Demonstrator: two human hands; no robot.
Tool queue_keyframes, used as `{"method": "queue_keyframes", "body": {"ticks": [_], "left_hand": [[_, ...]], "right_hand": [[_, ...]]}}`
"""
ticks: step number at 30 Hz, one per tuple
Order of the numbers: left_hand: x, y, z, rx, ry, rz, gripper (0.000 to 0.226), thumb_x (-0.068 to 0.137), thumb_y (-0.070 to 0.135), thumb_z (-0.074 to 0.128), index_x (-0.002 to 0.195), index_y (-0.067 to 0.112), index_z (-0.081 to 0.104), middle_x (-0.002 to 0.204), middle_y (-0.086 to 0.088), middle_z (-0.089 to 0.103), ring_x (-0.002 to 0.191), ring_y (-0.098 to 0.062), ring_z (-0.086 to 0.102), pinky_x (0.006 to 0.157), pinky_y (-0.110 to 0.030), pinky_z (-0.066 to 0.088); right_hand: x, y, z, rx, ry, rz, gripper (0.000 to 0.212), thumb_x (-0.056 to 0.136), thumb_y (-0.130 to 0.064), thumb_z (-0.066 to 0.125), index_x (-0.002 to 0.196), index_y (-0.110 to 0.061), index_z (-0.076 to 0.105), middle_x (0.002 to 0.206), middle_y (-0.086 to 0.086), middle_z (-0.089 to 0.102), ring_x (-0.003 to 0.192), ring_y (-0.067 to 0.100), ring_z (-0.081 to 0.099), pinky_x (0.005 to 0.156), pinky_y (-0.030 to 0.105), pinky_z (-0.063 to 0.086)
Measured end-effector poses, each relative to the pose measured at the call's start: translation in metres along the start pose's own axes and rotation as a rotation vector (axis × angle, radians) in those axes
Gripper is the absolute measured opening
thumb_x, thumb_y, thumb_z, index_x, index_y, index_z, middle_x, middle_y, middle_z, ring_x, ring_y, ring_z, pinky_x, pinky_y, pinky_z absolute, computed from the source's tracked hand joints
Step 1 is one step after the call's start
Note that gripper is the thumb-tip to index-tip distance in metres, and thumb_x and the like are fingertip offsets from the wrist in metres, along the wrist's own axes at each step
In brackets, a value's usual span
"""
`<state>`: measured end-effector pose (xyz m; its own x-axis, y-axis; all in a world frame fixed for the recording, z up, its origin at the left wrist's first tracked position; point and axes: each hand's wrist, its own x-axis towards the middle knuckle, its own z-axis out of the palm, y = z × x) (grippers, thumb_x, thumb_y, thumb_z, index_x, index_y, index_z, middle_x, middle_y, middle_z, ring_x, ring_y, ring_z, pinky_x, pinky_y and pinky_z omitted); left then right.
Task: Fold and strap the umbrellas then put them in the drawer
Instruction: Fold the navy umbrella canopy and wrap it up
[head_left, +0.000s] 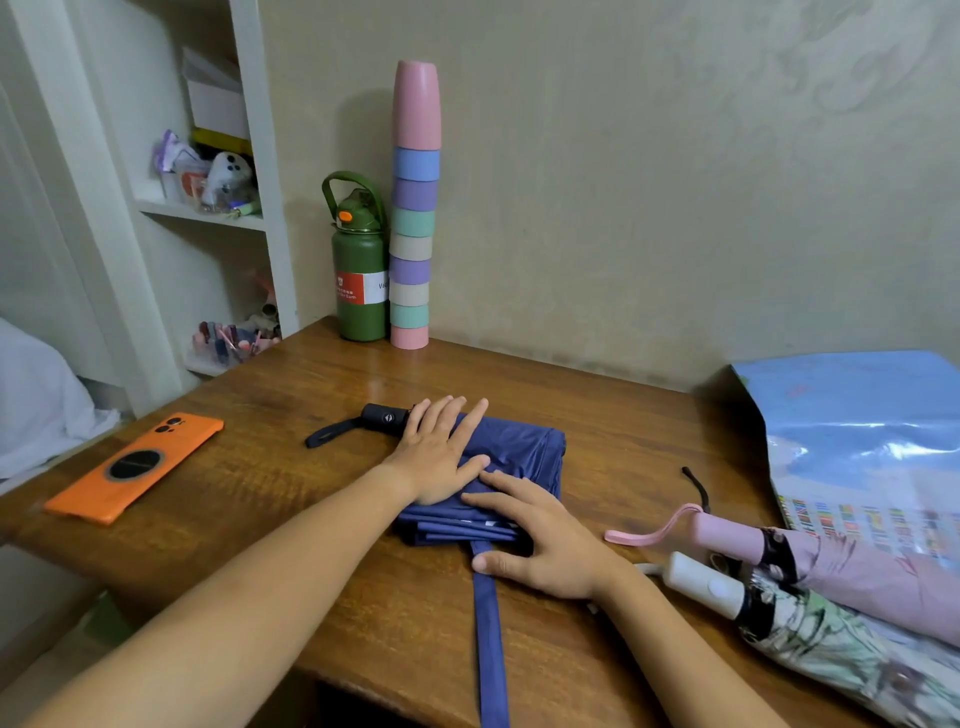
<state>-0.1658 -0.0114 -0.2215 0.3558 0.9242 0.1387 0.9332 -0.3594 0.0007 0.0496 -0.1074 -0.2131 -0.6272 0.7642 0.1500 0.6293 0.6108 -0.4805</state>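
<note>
Blue folding umbrella (511, 452) pressed flat by left hand (436, 457) and right hand (540, 540), fingers straight, gripping nothing; lifting either likely lets pleats spring loose beside its trailing strap (491, 639).

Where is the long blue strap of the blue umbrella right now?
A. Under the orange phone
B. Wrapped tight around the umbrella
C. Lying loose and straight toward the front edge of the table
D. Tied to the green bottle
C: the blue strap runs loose from the folded blue umbrella toward the near edge of the table, while the left hand and right hand press flat on the cloth.
</note>
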Motion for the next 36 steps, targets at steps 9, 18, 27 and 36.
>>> {"method": "queue_keyframes", "body": {"ticks": [9, 18, 27, 36], "left_hand": [[0.001, -0.001, 0.0, 0.001, 0.0, 0.008, 0.076, 0.105, 0.063, 0.021, 0.163, 0.029, -0.014, 0.171, -0.009, 0.0, 0.158, -0.024, -0.009, 0.125, -0.046, -0.014], [0.0, 0.0, 0.001, 0.007, 0.022, 0.013, 0.076, 0.105, 0.062, 0.022, 0.163, 0.027, -0.012, 0.17, -0.01, 0.005, 0.157, -0.025, -0.004, 0.126, -0.046, -0.012], [0.001, -0.003, 0.001, -0.016, 0.018, 0.03, 0.077, 0.104, 0.063, 0.023, 0.164, 0.027, -0.009, 0.162, -0.007, 0.015, 0.154, -0.024, 0.003, 0.125, -0.046, -0.012], [0.014, -0.007, -0.02, -0.089, -0.177, 0.04, 0.087, 0.097, 0.072, 0.039, 0.164, 0.03, 0.001, 0.159, -0.006, 0.02, 0.151, -0.028, 0.009, 0.123, -0.044, -0.005]], "right_hand": [[0.008, 0.0, -0.006, 0.192, 0.285, 0.105, 0.027, 0.108, -0.035, 0.05, 0.125, -0.027, 0.07, 0.121, -0.018, 0.069, 0.115, -0.003, 0.059, 0.1, 0.021, 0.044], [0.062, 0.02, -0.007, -0.158, 0.621, 0.171, 0.019, 0.095, -0.017, 0.057, 0.108, -0.018, 0.071, 0.108, -0.004, 0.06, 0.104, 0.016, 0.054, 0.094, 0.039, 0.047], [0.116, 0.016, -0.06, -0.181, -0.164, 0.517, 0.049, 0.091, -0.037, 0.07, 0.136, -0.025, 0.055, 0.128, 0.002, 0.062, 0.116, 0.025, 0.057, 0.106, 0.047, 0.042], [0.135, 0.03, -0.064, -0.268, -0.38, 0.574, 0.085, 0.083, -0.05, 0.08, 0.15, -0.02, 0.036, 0.146, 0.007, 0.051, 0.126, 0.03, 0.054, 0.102, 0.044, 0.046]]}}
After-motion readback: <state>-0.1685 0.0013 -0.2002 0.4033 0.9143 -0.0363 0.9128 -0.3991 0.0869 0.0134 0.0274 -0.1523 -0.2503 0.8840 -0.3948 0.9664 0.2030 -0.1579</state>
